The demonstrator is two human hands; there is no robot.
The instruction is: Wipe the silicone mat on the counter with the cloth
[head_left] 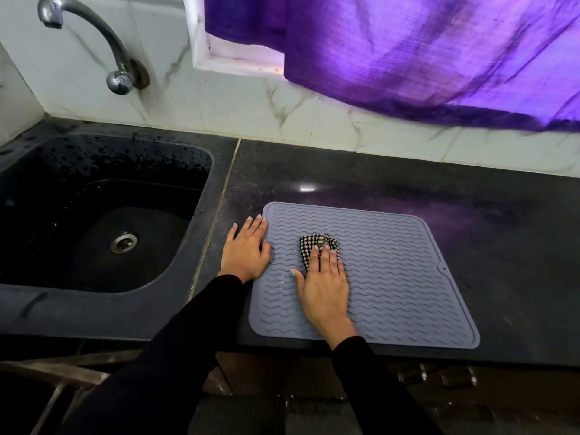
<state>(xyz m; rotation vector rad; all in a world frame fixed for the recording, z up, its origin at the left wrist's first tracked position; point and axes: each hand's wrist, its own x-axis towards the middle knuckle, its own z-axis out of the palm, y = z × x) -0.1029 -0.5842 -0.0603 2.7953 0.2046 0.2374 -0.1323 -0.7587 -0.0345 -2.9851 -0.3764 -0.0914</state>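
- Your right hand (324, 288) lies flat, palm down, on the cloth (317, 248). Fingers are straight and close together and press the cloth onto the mat; the thumb is splayed left, its tip on bare mat.
- The hand doesn't curl round the cloth or pinch it; it's an open-palm press.
- The cloth is a small black-and-white checked piece, bunched or folded. Its far part sticks out past your fingertips and the rest is under the hand.
- The cloth sits left of the mat's centre, toward the far half.
- The silicone mat (392, 277) is grey-blue with wavy ridges and lies flat on the counter (502, 246). Its near edge runs along the counter's front edge, and its left edge is near the seam by the sink.
- Your left hand (246, 248) is open and flat, palm down, at the mat's left edge near its far-left corner. The fingers are slightly spread and point away from you. The index side and thumb overlap the mat rim; the rest rests on bare counter. It holds nothing.
- Both sleeves are dark and reach the wrist.
- The black sink (103, 215) is set in the counter's left end, with droplets on its walls. The tap (94, 42) is on the wall above it.
- A purple curtain (423, 51) hangs over the counter's back-right part, clear of the mat.
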